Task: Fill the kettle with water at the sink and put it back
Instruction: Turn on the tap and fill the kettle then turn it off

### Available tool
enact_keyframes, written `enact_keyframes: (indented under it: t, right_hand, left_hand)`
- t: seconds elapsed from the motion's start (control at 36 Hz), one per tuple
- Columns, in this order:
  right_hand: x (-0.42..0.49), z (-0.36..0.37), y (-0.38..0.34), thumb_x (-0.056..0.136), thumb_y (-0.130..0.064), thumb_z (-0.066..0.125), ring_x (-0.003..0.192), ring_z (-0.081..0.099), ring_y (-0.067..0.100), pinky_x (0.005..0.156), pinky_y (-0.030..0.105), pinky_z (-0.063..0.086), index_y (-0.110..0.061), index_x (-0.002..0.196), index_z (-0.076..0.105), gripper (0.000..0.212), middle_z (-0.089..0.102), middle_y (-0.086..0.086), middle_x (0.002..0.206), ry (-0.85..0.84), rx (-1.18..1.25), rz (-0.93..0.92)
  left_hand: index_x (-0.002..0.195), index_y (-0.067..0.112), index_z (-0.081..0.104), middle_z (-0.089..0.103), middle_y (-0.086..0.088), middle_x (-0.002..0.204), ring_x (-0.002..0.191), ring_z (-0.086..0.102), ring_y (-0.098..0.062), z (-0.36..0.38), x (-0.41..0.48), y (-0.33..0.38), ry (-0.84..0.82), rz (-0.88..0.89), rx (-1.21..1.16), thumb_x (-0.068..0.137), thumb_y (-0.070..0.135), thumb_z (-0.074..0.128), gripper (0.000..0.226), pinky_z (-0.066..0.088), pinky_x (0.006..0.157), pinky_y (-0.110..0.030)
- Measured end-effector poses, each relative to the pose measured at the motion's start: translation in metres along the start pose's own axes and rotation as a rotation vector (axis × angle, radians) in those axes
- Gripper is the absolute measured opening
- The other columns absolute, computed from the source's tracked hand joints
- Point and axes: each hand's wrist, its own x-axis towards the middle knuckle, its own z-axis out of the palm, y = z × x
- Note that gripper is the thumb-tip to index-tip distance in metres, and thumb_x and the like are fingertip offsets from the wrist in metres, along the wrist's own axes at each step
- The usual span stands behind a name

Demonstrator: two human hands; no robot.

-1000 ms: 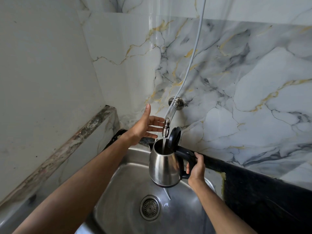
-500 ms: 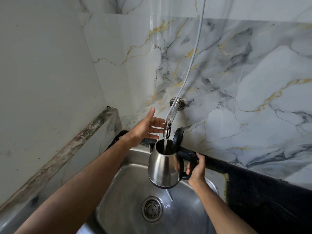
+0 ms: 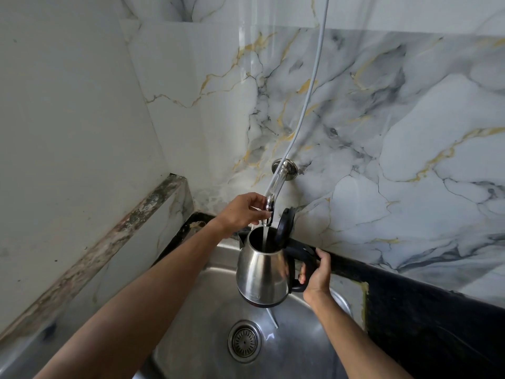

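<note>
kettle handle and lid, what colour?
Black, both: the handle and the flipped-open lid, against the kettle with its shiny steel body. Head view, the only one.

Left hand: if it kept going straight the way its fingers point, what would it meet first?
The left hand is already at the tap's spout; beyond that, probably the kettle's raised lid, though depth is unclear.

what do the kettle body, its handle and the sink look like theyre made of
Kettle body: polished metal, probably stainless steel; it mirrors the surroundings. Handle, held by the right hand: matte black, likely plastic, with no shine. Sink: brushed metal, apparently stainless steel, dull grey with soft reflections.
</note>
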Motion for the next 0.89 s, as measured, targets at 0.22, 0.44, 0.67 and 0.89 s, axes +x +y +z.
enact_keyframes:
  t: [0.22, 0.44, 0.67, 0.89]
  right_hand:
    - [0.0, -0.001, -0.001, 0.082, -0.048, 0.05, 0.028, 0.027, 0.016, 0.037, 0.027, 0.015, -0.013, 0.047, 0.046, 0.05, 0.037, 0.002, 0.033, 0.009, -0.001, 0.006]
    - [-0.003, -0.003, -0.003, 0.075, -0.052, 0.054, 0.028, 0.027, 0.016, 0.038, 0.028, 0.015, -0.014, 0.044, 0.044, 0.05, 0.035, 0.002, 0.032, 0.004, -0.037, -0.017]
    - [-0.024, -0.023, -0.008, 0.077, -0.049, 0.055, 0.027, 0.031, 0.016, 0.033, 0.022, 0.021, -0.017, 0.042, 0.048, 0.048, 0.037, 0.003, 0.032, 0.018, -0.045, -0.051]
    - [-0.061, -0.064, -0.015, 0.085, -0.044, 0.047, 0.025, 0.029, 0.016, 0.03, 0.021, 0.02, -0.015, 0.045, 0.047, 0.05, 0.036, 0.004, 0.031, 0.05, -0.039, -0.13]
  left_hand:
    - [0.092, 0.019, 0.066, 0.065, 0.007, 0.067, 0.056, 0.058, -0.004, 0.006, 0.011, -0.002, 0.083, -0.004, 0.165, 0.073, 0.027, 0.088, 0.03, 0.046, 0.063, -0.027]
    - [0.099, 0.016, 0.063, 0.063, 0.004, 0.07, 0.062, 0.057, -0.011, 0.015, 0.011, -0.003, 0.142, -0.021, 0.205, 0.069, 0.04, 0.089, 0.046, 0.053, 0.066, -0.038]
    - [0.142, 0.023, 0.051, 0.048, -0.011, 0.15, 0.137, 0.045, -0.026, 0.043, -0.036, 0.001, 0.119, 0.864, 0.751, 0.095, 0.052, 0.057, 0.055, 0.037, 0.111, -0.039]
    - [0.13, 0.013, 0.063, 0.053, -0.01, 0.142, 0.13, 0.052, -0.022, 0.053, -0.085, -0.016, -0.121, 0.498, 0.609, 0.089, 0.038, 0.071, 0.048, 0.043, 0.11, -0.039]
